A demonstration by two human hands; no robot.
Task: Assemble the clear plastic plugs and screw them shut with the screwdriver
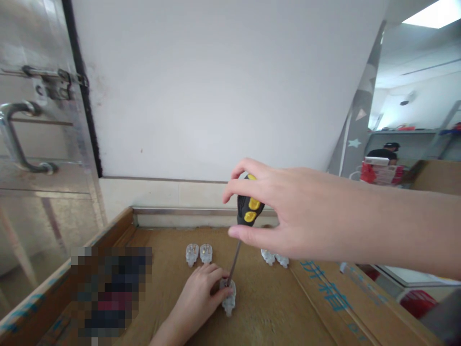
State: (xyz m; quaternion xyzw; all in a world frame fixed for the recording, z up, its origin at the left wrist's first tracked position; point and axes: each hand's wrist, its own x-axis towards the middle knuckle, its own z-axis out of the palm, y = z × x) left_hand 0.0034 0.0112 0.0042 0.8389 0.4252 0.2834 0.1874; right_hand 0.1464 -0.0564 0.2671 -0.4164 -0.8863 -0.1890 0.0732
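Observation:
My right hand (273, 206) is curled around the black and yellow handle of a screwdriver (250, 206), thumb below and fingers across the top. The shaft slants down to a clear plastic plug (229, 302) on the cardboard, its tip against the plug's upper part. My left hand (203, 290) pinches that same plug from the left side. Beyond it stand two clear plugs side by side, a left one (192, 253) and a right one (206, 253), with metal pins showing. Two more clear pieces (268, 257) lie under my right forearm, partly hidden by the hand.
The cardboard surface (266, 317) has a raised edge (97, 240) on the left and blue print on the right. A blurred-out patch covers something at left. Behind are a white panel (216, 91) and a metal door handle (18, 139). Another person (385, 151) is far right.

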